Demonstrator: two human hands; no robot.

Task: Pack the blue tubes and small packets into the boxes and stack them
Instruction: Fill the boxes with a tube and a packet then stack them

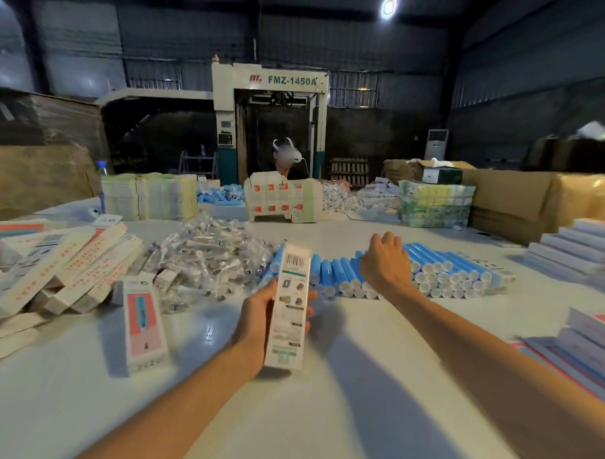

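The left hand point(257, 318) is raised above the white tabletop point(322, 419) with the forearm stretched forward. Its fingers and thumb are wrapped round a slim white cardboard box point(289, 308), which is held upright and slightly tilted. The right hand point(385, 263) is extended further out, back upward and fingers curled downward, over a row of blue plastic tubes with white end caps point(443, 270). Whether a tube is gripped cannot be told, since the fingertips are hidden. A barcode is printed near the top of the held box, with a green band below it and small product pictures lower down; the remaining print is too blurred to be read. "FMZ-1450A" is lettered on the cream machine point(269, 90) at the back. The tubes are banked side by side at mid-tabletop, just right of a heap of small clear plastic packets point(211, 257). Long white boxes with red print point(70, 272) are piled at the left, and a white box with a pink panel point(143, 323) is laid flat near the held box.
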